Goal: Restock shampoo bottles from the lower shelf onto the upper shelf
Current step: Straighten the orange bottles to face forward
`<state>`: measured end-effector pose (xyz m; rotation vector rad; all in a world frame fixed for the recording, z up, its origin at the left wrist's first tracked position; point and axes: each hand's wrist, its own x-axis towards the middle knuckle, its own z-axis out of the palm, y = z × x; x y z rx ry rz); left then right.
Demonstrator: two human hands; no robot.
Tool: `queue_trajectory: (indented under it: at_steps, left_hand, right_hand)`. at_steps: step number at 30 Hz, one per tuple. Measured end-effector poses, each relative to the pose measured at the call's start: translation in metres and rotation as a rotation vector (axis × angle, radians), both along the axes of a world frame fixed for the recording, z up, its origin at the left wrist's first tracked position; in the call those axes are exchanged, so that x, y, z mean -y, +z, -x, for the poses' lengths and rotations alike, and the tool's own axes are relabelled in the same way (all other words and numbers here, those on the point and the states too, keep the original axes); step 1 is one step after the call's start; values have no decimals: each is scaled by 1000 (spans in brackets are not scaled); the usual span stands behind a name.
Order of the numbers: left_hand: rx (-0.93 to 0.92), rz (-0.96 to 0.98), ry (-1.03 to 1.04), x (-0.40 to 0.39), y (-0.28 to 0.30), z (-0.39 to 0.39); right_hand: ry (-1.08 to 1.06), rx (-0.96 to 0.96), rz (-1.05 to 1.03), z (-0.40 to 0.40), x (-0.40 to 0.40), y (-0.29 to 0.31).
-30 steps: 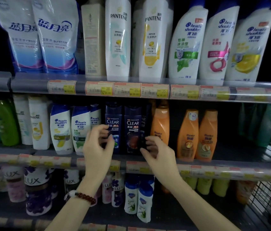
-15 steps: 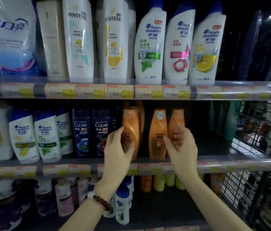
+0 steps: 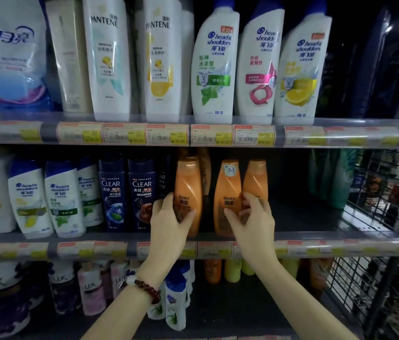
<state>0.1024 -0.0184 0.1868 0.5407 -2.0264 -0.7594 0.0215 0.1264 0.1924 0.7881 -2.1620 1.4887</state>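
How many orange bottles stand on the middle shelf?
4 visible. One in the left hand grip; one darker behind it; one in the centre; one in the right hand. More may hide behind.

Top shelf: two tall white plastic bottles read "PANTENE", the left one (image 3: 106, 57) with "SMOOTH" beneath, the right one (image 3: 160, 57) with "REPAIR". Three white bottles with blue caps (image 3: 214, 60) read "head & shoulders". White and blue refill pouch (image 3: 7, 50) carries large blue Chinese characters.

Clear price strip (image 3: 193, 134) under them: yellow tags show 38, 35, 35, 38, 38.

Middle shelf: two dark navy bottles (image 3: 112, 192) read "CLEAR". Small white bottles with blue tops (image 3: 28, 195) read "head & shoulders". Orange plastic bottles read "Rejoice"; the middle one (image 3: 227, 192) has a round "3in1" sticker near its cap.

Bottom shelf: pale bottles (image 3: 90, 288) read "LUX".
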Motion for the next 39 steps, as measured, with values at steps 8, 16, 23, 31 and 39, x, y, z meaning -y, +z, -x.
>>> queue_trajectory:
  at_steps: [8,16,23,31,39]
  left_hand:
    - [5,-63,-73,-4,-2,-2]
    - [23,-121,-160,7,-2,-4]
    - [23,-116,-183,9,-2,-4]
    - [45,-127,-207,16,-2,-6]
    - [41,-113,-209,17,-3,-7]
  right_hand:
    - [3,27,18,-2,4,-5]
    - [0,94,38,0,9,-11]
    - [-10,79,19,-1,11,-9]
    - [42,120,-5,-3,23,-9]
    - [-18,146,-9,1,45,-4]
